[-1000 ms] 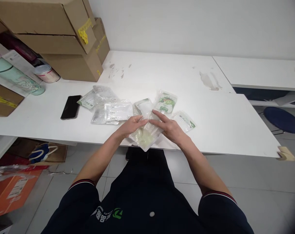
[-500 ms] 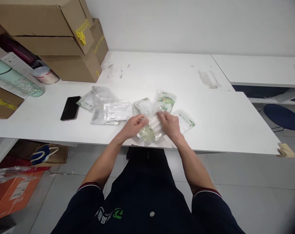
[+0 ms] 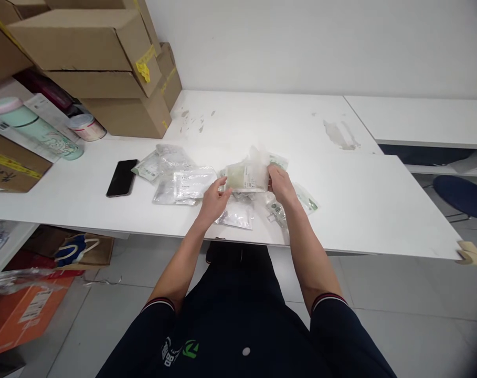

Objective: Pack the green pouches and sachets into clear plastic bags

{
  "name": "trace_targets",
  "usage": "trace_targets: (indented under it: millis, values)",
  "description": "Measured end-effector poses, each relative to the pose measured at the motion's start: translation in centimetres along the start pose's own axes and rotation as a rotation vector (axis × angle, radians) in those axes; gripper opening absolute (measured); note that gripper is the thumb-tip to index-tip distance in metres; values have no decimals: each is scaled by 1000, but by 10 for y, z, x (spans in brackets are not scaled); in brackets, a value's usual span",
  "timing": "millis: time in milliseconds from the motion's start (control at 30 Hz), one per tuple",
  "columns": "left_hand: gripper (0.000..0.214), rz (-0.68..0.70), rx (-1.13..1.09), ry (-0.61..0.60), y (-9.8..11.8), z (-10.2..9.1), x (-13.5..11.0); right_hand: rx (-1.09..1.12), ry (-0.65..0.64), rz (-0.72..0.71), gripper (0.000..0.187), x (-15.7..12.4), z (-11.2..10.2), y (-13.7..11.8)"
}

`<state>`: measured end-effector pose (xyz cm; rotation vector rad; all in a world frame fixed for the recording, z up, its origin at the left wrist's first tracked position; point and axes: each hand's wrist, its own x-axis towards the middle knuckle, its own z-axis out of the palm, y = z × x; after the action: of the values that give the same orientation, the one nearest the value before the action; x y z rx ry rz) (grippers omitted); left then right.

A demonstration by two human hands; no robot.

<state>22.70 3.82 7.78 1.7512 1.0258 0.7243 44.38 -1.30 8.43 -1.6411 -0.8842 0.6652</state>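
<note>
The left hand and the right hand are facing each other over the surface, in from its near edge, and a pale green pouch is spanning the gap between them. Its long side is running roughly along the near edge, with small print showing toward its right half. Cloudy film is standing up at its right end. The right hand is gripping that end, its fingers curling in and partly hidden. The left hand is keeping its thumb and forefinger at the pouch's left end, the thumb reaching the lower corner; whether it is pinching firmly I cannot tell.

Between the pouch and the near edge, a silver packet is lying below the gap between the hands. A green-marked packet is lying just to the right of the right forearm, and another green-edged packet is showing behind the right hand, toward the far edge. To the left of the left hand, a white packet and crinkled bags are overlapping. Beyond them, a phone is lying flat, while boxes are standing toward the surface's far left.
</note>
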Motion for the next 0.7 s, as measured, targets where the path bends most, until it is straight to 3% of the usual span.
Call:
trace_targets:
  millis: [133, 267, 433, 567, 700]
  values:
    - [52, 32, 97, -103, 17, 3, 2, 186, -90, 96, 41, -2, -2, -2]
    - [63, 95, 88, -123, 42, 15, 7, 268, -190, 118, 57, -14, 1, -20]
    - [26, 262, 92, 27, 64, 24, 27, 260, -294, 65, 50, -20, 8, -40]
    - [31, 415, 256, 148, 96, 1, 54, 245, -265, 35, 52, -11, 0, -58]
    - [35, 426, 371, 300, 141, -41, 84, 131, -18, -54, 55, -1, -28, -66]
